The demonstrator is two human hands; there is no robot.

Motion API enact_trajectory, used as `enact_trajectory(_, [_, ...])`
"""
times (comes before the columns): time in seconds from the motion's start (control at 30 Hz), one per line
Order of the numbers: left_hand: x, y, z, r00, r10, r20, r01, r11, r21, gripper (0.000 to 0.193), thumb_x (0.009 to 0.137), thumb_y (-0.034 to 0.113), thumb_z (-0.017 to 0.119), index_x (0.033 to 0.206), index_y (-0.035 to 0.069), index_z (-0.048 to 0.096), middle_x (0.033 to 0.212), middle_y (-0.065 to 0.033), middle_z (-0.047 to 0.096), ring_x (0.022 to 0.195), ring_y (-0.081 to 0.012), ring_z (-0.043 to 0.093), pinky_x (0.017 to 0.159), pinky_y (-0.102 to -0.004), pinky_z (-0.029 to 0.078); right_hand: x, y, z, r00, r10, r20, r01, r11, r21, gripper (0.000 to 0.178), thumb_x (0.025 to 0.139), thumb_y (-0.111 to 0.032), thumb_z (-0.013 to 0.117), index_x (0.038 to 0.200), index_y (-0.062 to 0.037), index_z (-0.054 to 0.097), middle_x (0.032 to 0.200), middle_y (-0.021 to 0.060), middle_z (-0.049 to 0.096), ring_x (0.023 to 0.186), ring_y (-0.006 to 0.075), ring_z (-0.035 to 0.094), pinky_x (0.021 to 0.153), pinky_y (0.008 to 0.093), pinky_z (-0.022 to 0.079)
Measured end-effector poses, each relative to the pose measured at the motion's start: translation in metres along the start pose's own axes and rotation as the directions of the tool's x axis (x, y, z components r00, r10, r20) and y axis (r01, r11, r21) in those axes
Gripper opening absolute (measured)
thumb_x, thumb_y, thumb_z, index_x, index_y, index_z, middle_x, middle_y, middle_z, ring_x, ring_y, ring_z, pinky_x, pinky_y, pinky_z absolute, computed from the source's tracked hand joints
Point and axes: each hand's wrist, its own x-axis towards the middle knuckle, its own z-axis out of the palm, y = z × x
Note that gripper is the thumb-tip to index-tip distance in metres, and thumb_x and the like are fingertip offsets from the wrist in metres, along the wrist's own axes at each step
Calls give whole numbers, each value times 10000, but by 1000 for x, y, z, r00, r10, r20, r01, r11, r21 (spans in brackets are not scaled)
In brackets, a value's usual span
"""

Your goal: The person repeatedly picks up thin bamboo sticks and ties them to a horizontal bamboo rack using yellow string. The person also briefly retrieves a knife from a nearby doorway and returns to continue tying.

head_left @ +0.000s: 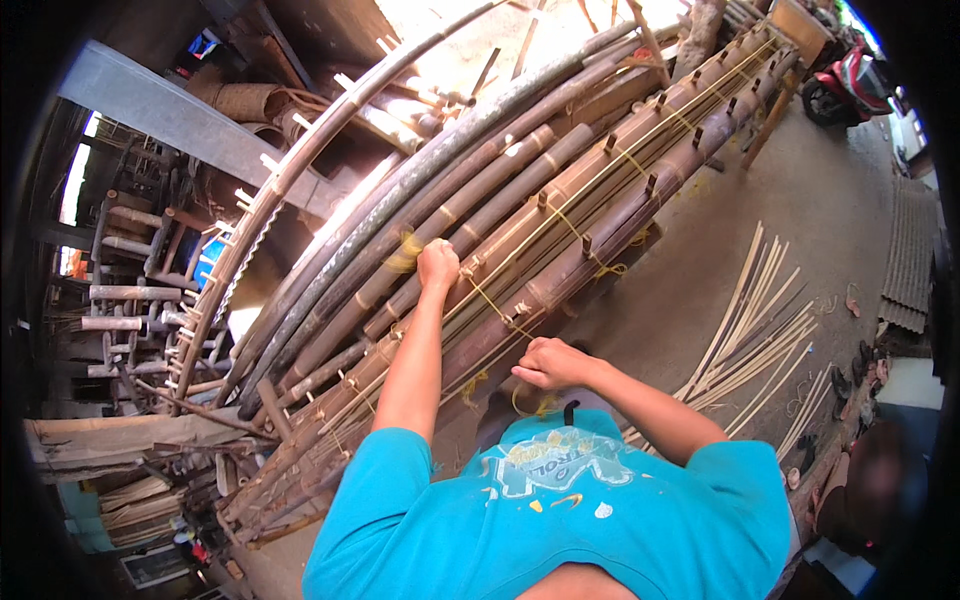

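"Yellow cord (488,299): stretching it where?"

"Across bamboo poles (545,286), gripping with closed fingers of left hand (438,266) and right hand (552,364)."

"Nearly finishing?"

"Apparently not: showing ties (604,268) farther up, seemingly leaving this crossing unfastened."

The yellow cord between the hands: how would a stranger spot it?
Find the long bamboo frame running diagonally across the picture. A thin yellow cord crosses it between the left hand and right hand. Unlike the similar cords farther up, this one reaches the right hand.
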Motion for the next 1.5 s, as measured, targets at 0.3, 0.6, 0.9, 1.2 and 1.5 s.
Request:
enact_trajectory(0.3, [-2,-67,-102,803,-294,519,386,920,-76,506,984,390,479,833,-54,668,834,-203,718,730,-282,699,697,-410,552,28,-77,87,961,269,-67,-276,950,-148,297,851,-200,656,1116,-78,600,1118,149,643,995,322,620,880,451,481])
enact_trajectory(0.6, [-199,-101,-154,947,174,268,-213,969,123,298,923,271,541,1111,51,611,995,-229,683,1013,-379,636,942,-549,356,95,-93,187,460,862,-214,567,-99,818,196,985,-232,490,962,-92,626,841,37,645,779,144,607,743,317,504])
enact_trajectory(0.9, [-175,-94,-149,955,53,292,-43,998,-41,355,1001,347,446,1245,149,612,1082,-213,678,1079,-438,603,943,-595,339,248,-86,97,895,119,-430,-361,760,-541,499,980,-481,435,1053,-76,718,961,200,680,961,291,662,816,463,507])
enact_trajectory(1.2, [-184,-100,-149,970,22,241,-32,999,39,327,998,351,465,1084,133,693,927,-172,707,918,-338,672,876,-463,384,107,-128,104,987,-82,139,56,982,178,412,947,-280,578,618,-32,572,614,181,590,649,355,616,663,428,491])
enact_trajectory(1.5, [-54,-84,-149,987,70,-142,-109,950,-294,287,997,220,482,994,34,701,737,-148,696,620,-244,652,592,-387,507,83,-110,146,997,-60,-45,57,996,-64,440,903,-317,566,562,-44,618,577,179,579,600,383,572,709,459,491])
